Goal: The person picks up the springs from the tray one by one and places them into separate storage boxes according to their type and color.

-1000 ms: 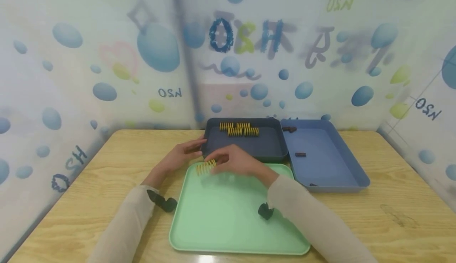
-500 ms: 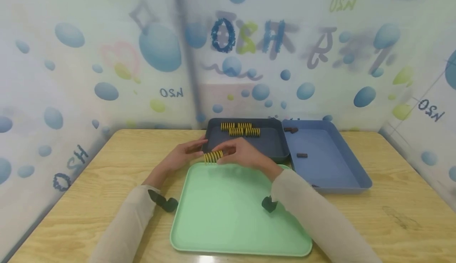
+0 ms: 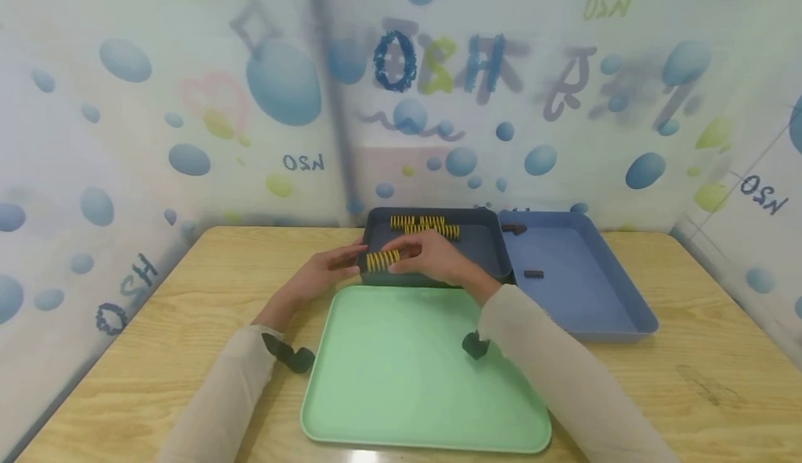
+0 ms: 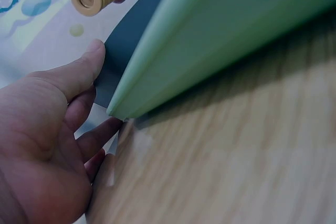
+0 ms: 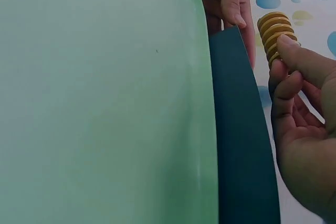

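Observation:
In the head view my right hand (image 3: pixel 432 257) pinches a yellow coil spring (image 3: pixel 383 261) at one end, between thumb and fingers. The spring lies roughly level above the near left part of a dark blue tray (image 3: pixel 476 257). The right wrist view shows the same spring (image 5: pixel 275 32) held at its lower end by the right hand (image 5: pixel 310 114). At the tray's left corner my left hand (image 3: pixel 322 271) rests with fairly straight fingers; in the left wrist view its thumb (image 4: pixel 89 66) touches the tray's edge. Several yellow springs (image 3: pixel 416 223) lie in the dark tray's far left part.
A light green tray (image 3: pixel 426 372) lies in front of the dark tray. On the right, a larger blue tray (image 3: pixel 583 296) holds a small dark spring (image 3: pixel 534 274) and dark pieces (image 3: pixel 515 228) near its far left corner. The wooden table (image 3: pixel 708 351) meets a patterned wall behind.
My right hand has carried the yellow spring from over the green tray's far left corner, away from me and slightly right, to above the dark tray. My left hand stays at the tray's corner.

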`<state>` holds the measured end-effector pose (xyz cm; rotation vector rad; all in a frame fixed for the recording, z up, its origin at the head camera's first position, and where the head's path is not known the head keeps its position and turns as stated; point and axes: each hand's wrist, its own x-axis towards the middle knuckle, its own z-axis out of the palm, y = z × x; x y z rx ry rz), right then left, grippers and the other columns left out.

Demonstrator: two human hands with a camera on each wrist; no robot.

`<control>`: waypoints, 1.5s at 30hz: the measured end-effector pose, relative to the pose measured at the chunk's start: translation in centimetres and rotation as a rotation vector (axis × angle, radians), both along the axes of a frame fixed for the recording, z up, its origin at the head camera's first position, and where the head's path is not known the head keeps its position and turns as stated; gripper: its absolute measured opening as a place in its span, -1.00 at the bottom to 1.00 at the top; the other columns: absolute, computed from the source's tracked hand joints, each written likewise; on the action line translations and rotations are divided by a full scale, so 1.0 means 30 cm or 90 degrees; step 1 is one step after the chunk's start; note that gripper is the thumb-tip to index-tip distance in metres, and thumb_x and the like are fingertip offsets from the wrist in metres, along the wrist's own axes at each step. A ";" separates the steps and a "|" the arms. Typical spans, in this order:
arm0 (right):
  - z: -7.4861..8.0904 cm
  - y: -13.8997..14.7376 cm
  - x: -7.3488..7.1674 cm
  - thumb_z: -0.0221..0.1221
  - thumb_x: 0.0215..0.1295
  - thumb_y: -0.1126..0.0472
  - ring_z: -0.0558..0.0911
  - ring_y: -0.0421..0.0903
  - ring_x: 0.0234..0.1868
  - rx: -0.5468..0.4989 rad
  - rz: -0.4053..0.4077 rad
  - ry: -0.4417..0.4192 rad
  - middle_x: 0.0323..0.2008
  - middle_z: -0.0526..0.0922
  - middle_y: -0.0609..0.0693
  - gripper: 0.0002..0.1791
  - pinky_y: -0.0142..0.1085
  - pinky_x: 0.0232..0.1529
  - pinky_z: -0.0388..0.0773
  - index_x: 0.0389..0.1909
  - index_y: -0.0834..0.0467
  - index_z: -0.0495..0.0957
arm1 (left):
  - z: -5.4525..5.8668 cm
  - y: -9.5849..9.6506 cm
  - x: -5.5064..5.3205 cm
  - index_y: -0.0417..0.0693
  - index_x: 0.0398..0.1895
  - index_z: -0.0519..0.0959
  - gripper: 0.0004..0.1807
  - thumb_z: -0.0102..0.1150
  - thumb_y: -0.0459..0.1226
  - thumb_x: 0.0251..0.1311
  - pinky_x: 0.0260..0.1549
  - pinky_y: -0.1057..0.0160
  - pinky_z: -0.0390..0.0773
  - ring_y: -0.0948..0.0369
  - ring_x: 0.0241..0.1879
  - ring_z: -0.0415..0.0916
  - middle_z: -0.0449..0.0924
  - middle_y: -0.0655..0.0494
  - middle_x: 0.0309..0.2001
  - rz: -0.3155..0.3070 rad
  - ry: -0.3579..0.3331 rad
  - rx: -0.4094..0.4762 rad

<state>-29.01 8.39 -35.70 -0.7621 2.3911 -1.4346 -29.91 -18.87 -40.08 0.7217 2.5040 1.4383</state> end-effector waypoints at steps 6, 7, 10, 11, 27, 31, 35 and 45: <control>0.008 0.019 -0.026 0.37 0.13 0.07 0.59 -0.17 -0.08 0.018 -0.046 -0.007 -0.05 0.63 -0.15 -0.60 -0.19 -0.12 0.58 0.03 -0.08 0.63 | 0.001 0.000 0.002 0.13 0.35 0.38 -0.46 0.16 -0.11 0.30 0.34 -0.05 0.01 0.12 0.34 0.21 0.17 0.22 0.41 0.009 0.006 -0.017; 0.008 0.021 -0.031 0.37 0.13 0.09 0.60 -0.16 -0.09 0.018 -0.052 -0.007 -0.05 0.63 -0.14 -0.61 -0.17 -0.12 0.58 0.03 -0.07 0.63 | 0.015 0.004 0.012 0.08 0.35 0.37 -0.46 0.15 -0.15 0.31 0.34 -0.06 0.01 0.09 0.34 0.21 0.17 0.18 0.42 0.009 0.005 -0.016; 0.006 0.025 -0.046 0.37 0.13 0.11 0.60 -0.14 -0.09 0.022 -0.063 -0.005 -0.05 0.62 -0.13 -0.61 -0.15 -0.12 0.59 0.02 -0.06 0.63 | 0.058 0.016 0.047 -0.08 0.36 0.35 -0.47 0.12 -0.25 0.33 0.34 -0.10 -0.01 0.02 0.34 0.19 0.15 0.05 0.42 0.006 0.001 -0.010; 0.004 0.026 -0.050 0.37 0.13 0.12 0.60 -0.14 -0.10 0.024 -0.067 -0.005 -0.04 0.61 -0.11 -0.61 -0.14 -0.12 0.59 0.03 -0.05 0.63 | 0.071 0.019 0.058 -0.12 0.35 0.34 -0.47 0.12 -0.28 0.33 0.33 -0.10 -0.01 0.00 0.35 0.17 0.15 0.02 0.42 0.005 -0.002 -0.007; -0.054 0.025 -0.104 0.41 0.08 0.18 0.61 -0.11 -0.09 0.031 -0.173 -0.039 -0.05 0.64 -0.08 -0.60 -0.16 -0.04 0.56 0.00 0.02 0.65 | 0.079 0.024 0.056 -0.11 0.37 0.32 -0.47 0.09 -0.28 0.35 0.35 -0.08 -0.04 0.03 0.40 0.04 0.10 0.03 0.44 0.006 -0.029 -0.007; -0.057 0.015 -0.113 0.41 0.07 0.19 0.65 -0.11 -0.20 0.029 -0.184 -0.040 -0.11 0.67 -0.06 -0.60 -0.17 -0.07 0.56 -0.01 0.04 0.66 | 0.038 0.013 0.021 -0.04 0.38 0.31 -0.47 0.09 -0.25 0.36 0.35 -0.09 -0.08 0.06 0.42 0.01 0.09 0.11 0.45 0.007 -0.030 -0.003; -0.055 0.000 -0.118 0.40 0.08 0.18 0.66 -0.13 -0.31 0.059 -0.180 -0.028 -0.21 0.70 -0.05 -0.61 -0.20 -0.11 0.57 -0.02 0.06 0.66 | 0.012 0.002 0.002 0.04 0.38 0.33 -0.47 0.10 -0.21 0.35 0.36 -0.08 -0.10 0.10 0.42 0.01 0.11 0.20 0.44 0.008 -0.025 0.004; -0.068 -0.044 -0.136 0.42 0.06 0.17 0.68 -0.16 -0.32 0.071 -0.174 -0.045 -0.28 0.71 -0.06 -0.64 -0.23 -0.17 0.59 -0.06 0.06 0.68 | 0.007 0.000 0.003 0.10 0.36 0.36 -0.48 0.12 -0.19 0.33 0.36 -0.05 -0.07 0.16 0.41 0.04 0.15 0.28 0.42 0.011 -0.020 -0.001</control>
